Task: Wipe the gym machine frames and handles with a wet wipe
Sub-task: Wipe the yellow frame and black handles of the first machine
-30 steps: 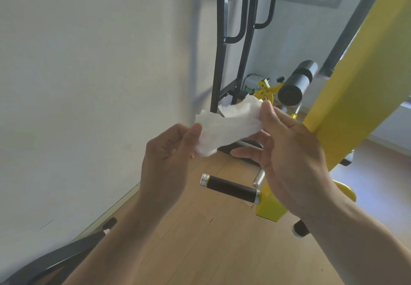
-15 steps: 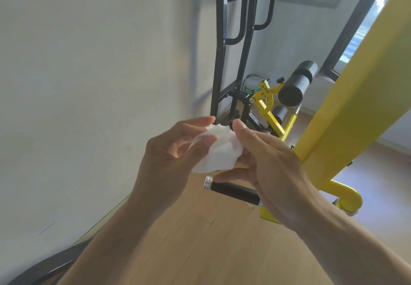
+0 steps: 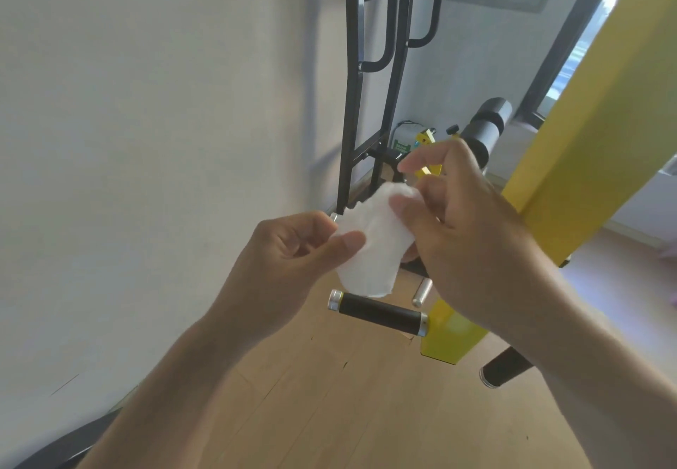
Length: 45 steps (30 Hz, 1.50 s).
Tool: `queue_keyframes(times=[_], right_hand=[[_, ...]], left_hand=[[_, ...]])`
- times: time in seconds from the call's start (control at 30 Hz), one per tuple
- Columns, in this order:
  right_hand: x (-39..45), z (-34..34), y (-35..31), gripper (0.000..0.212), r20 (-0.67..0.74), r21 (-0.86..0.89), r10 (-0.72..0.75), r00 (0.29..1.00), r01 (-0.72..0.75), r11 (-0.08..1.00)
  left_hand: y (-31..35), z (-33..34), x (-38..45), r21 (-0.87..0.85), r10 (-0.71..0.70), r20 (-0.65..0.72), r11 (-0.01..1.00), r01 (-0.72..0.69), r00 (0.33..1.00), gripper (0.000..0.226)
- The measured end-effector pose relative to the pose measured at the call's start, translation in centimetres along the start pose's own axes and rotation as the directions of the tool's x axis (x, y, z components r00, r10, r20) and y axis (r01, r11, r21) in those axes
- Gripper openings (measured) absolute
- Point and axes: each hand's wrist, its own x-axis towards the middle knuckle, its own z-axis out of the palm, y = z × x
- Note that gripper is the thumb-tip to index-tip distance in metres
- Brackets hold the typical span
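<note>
A white wet wipe [image 3: 370, 245], folded into a small pad, is held between both hands at mid-frame. My left hand [image 3: 293, 259] pinches its left edge with thumb and forefinger. My right hand [image 3: 465, 223] grips its right side, index finger raised. Just below the wipe a black handle [image 3: 377, 313] with silver end caps sticks out leftward from the yellow machine frame [image 3: 593, 153], which slants up to the top right. Neither hand touches the handle or frame.
A white wall fills the left. A black metal rack [image 3: 353, 84] stands against it further back. A black foam roller pad [image 3: 487, 127] sits beyond my right hand. A second black handle end [image 3: 502, 368] points down at lower right. Wooden floor lies below.
The wipe went from stretched open between the hands to crumpled, then folded into a pad. Both hands came closer together; the view shifted slightly.
</note>
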Motion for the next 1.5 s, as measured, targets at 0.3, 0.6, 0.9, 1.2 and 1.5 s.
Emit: queue_keyframes(times=[0.3, 0.6, 0.9, 1.2, 1.5], right_hand=[[0.4, 0.4, 0.0, 0.010, 0.079, 0.001, 0.035, 0.996, -0.035, 0.999], [0.4, 0.9, 0.0, 0.023, -0.030, 0.157, 0.037, 0.999, -0.032, 0.987], [1.4, 0.2, -1.2, 0.010, -0.256, 0.242, -0.144, 0.956, 0.207, 0.948], [-1.8, 2.0, 2.1, 0.043, 0.130, -0.476, -0.248, 0.960, 0.280, 0.834], [0.9, 4.2, 1.8, 0.064, 0.065, -0.624, -0.070, 0.995, 0.095, 0.775]], left_hand=[[0.7, 0.6, 1.1, -0.137, -0.018, 0.043, 0.990, 0.024, 0.999, 0.015], [0.9, 0.4, 1.2, -0.054, 0.033, -0.047, 0.998, -0.036, 0.998, 0.031], [2.3, -0.8, 4.3, 0.181, 0.282, -0.148, 0.950, -0.255, 0.948, 0.025], [-1.3, -0.4, 4.8, 0.218, 0.159, 0.028, 0.963, -0.161, 0.987, 0.043], [-3.4, -1.3, 3.3, 0.086, 0.020, -0.140, 0.996, -0.008, 0.990, 0.015]])
